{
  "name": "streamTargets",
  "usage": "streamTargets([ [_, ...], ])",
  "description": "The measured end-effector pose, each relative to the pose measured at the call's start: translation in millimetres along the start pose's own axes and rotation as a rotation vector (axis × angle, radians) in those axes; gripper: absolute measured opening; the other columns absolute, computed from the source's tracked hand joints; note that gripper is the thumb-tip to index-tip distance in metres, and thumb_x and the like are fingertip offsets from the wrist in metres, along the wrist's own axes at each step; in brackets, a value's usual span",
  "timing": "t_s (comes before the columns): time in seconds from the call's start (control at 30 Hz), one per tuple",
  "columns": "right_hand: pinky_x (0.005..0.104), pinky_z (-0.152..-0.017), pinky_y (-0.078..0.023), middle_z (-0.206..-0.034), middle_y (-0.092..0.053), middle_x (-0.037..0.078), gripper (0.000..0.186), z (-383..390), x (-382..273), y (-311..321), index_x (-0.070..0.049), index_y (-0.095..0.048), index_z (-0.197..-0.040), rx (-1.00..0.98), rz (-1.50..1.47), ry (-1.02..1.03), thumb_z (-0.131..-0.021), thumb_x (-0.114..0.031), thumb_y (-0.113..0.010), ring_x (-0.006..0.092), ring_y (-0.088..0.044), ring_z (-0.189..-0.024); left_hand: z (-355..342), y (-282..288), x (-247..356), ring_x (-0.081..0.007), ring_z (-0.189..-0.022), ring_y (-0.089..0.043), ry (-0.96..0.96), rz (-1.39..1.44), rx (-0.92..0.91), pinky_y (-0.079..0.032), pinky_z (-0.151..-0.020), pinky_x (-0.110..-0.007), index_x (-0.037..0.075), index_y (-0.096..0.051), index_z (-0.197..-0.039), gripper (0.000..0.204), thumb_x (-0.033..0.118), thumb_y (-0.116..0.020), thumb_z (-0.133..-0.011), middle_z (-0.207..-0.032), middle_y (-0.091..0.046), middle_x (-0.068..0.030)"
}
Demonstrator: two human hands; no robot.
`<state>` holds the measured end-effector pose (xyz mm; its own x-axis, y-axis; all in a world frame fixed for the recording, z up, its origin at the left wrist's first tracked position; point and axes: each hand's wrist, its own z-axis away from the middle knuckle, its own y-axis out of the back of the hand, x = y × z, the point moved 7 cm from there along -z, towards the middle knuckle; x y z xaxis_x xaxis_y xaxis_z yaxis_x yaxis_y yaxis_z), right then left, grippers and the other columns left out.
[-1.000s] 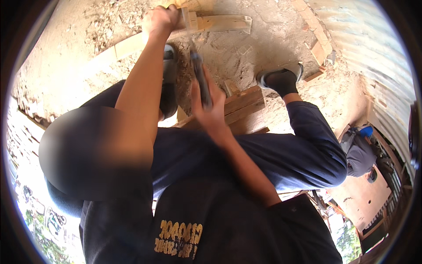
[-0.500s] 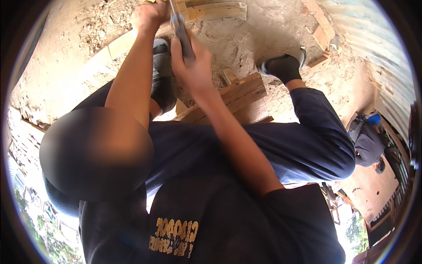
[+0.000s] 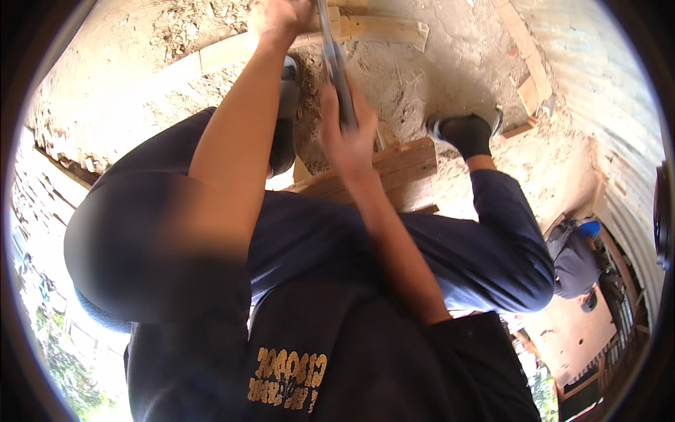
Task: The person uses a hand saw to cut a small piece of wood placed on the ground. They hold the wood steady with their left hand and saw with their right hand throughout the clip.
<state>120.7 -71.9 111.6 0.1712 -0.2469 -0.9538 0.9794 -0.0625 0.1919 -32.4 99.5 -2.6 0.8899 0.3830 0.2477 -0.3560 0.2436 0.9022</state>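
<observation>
My left hand [image 3: 281,17] rests at the top edge on a pale wooden batten [image 3: 380,28] that lies on the sandy ground. In my right hand [image 3: 348,133] is a long dark metal tool [image 3: 332,63]; I grip its handle, and its far end reaches the batten beside my left hand. The tool's head is cut off by the frame's rim. My dark blue trousers and dark shirt fill the lower half of the picture.
Both feet are in dark shoes [image 3: 464,130]. A stack of short wooden planks [image 3: 401,165] lies between them. Wood chips litter the ground [image 3: 176,42]. A corrugated metal wall [image 3: 605,105] runs along the right. Another person [image 3: 573,264] crouches at the far right.
My right hand has swung the tool away from my body until it reaches the batten. My left hand has stayed on the wood.
</observation>
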Motion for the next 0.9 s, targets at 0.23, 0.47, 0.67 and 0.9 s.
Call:
streamTargets([
  [0.23, 0.028, -0.059, -0.048, -0.07, -0.059, 0.008, 0.039, -50, 1, -9, 0.005, -0.053, -0.132, -0.043, 0.062, 0.031, -0.098, -0.014, -0.053, 0.0113, -0.06, -0.064, 15, 15, 28, -0.0436, -0.097, -0.066, -0.229, -0.123, -0.06, -0.053, -0.087, -0.047, -0.005, -0.069, -0.096, 0.051, 0.038, -0.042, -0.091, -0.102, -0.066, -0.0313],
  [0.47, 0.0252, -0.051, -0.035, -0.063, -0.048, -0.003, 0.021, 23, 6, 4, -0.001, -0.061, -0.095, 0.13, 0.1, 0.185, -0.099, -0.02, -0.055, 0.0043, -0.043, -0.058, -3, 2, 1, -0.0401, -0.099, -0.067, 0.027, 0.107, 0.065, -0.052, -0.088, -0.048, -0.004, -0.071, -0.097, 0.055, 0.041, -0.04, -0.091, -0.102, -0.067, -0.0297],
  [0.67, 0.0238, -0.049, -0.033, -0.064, -0.047, -0.005, 0.02, -44, -12, -12, 0.0, -0.062, -0.095, 0.027, -0.001, 0.146, -0.098, -0.019, -0.056, 0.0033, -0.04, -0.056, 13, 13, 10, -0.0419, -0.097, -0.066, 0.007, 0.184, -0.045, -0.052, -0.088, -0.048, -0.005, -0.07, -0.097, 0.056, 0.042, -0.04, -0.09, -0.1, -0.067, -0.0307],
  [0.9, 0.0282, -0.056, -0.042, -0.069, -0.054, 0.003, 0.021, -11, -20, 1, 0.001, -0.059, -0.108, 0.018, 0.056, 0.005, -0.097, -0.016, -0.054, 0.0103, -0.048, -0.061, -5, -7, 12, -0.041, -0.092, -0.068, -0.323, -0.147, 0.059, -0.053, -0.082, -0.05, 0.001, -0.07, -0.093, 0.049, 0.042, -0.043, -0.092, -0.098, -0.067, -0.0288],
])
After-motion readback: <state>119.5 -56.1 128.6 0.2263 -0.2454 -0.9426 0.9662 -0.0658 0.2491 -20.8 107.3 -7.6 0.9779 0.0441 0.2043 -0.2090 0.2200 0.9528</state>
